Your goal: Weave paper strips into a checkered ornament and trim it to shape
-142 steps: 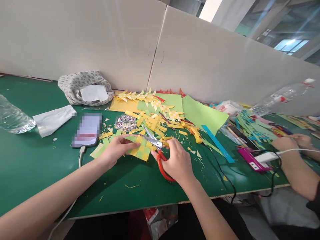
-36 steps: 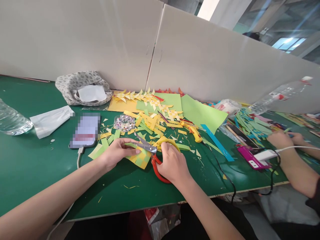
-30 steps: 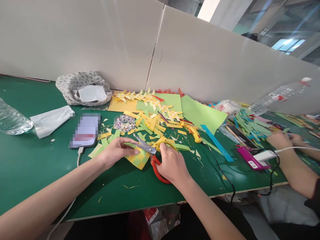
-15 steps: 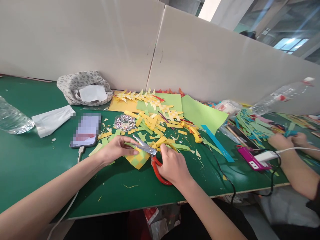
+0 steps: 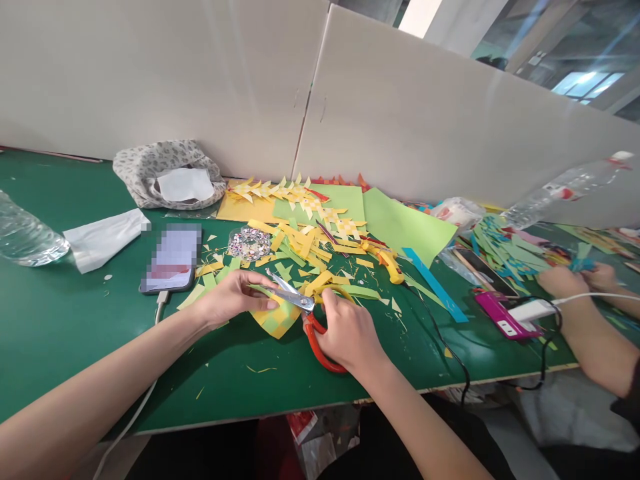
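Observation:
My right hand (image 5: 345, 327) grips the red handles of a pair of scissors (image 5: 300, 301), whose blades are spread a little and point left. Between the fingers of my left hand (image 5: 235, 297) is a woven piece of yellow and green paper strips (image 5: 275, 323), its checkered part hanging below the blades. The scissor blades lie over its upper edge, close to my left fingertips. I cannot tell whether they touch the paper. Cut yellow strips (image 5: 310, 247) and green scraps are heaped just behind both hands.
A phone (image 5: 173, 260) on a white cable lies left, near a cloth bag (image 5: 167, 173) and a water bottle (image 5: 27, 233). A yellow glue gun (image 5: 387, 261), a blue strip (image 5: 435, 283) and a magenta power strip (image 5: 505, 317) lie right. Another person's hands (image 5: 565, 283) work at far right.
Hardly anything differs. The scissor blades look slightly closer together and the right hand has shifted very little; the left hand keeps its hold on the woven paper.

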Tool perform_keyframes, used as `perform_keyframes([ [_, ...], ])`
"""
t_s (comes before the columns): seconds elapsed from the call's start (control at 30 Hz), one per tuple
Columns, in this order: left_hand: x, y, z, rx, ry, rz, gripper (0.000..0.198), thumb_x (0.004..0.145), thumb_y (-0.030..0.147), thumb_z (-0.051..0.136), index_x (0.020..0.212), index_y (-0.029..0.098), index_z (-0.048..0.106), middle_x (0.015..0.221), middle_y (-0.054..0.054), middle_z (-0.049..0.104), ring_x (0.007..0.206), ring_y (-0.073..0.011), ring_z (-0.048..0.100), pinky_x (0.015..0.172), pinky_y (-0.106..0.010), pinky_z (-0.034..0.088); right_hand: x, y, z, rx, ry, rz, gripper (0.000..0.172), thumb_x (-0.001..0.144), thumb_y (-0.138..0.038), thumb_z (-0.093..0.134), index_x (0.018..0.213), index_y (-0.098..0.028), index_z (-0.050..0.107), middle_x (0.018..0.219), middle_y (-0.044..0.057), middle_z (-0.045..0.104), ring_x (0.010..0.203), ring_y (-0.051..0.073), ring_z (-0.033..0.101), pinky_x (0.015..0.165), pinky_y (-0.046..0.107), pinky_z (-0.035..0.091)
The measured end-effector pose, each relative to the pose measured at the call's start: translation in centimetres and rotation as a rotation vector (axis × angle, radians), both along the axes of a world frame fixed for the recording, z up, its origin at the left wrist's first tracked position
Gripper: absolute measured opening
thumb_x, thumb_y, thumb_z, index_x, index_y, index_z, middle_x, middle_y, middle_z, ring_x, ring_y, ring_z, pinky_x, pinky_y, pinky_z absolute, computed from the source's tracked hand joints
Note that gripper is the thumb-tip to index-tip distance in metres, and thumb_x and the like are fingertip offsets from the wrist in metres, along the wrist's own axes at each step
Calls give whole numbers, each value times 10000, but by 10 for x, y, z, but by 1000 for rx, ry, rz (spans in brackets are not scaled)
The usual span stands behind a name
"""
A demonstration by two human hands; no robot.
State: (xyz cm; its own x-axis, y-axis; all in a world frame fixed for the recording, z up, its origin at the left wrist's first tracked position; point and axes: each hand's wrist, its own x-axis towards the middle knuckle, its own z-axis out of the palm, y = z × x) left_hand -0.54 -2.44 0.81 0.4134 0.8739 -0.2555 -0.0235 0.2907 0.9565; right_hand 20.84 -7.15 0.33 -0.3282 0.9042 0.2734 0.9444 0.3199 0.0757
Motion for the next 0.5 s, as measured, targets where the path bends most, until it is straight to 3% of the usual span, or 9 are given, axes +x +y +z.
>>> perform_keyframes([
  [0.5,1,-1,0,14,49,-12,233,533,182,772,752,182,692,639,18,649,591,-112,573,623,-242,450,0,-1,2,-59,53,-36,281,787,-434,446,746,-160,492,533,13,551,459,152,528,443,240,211],
])
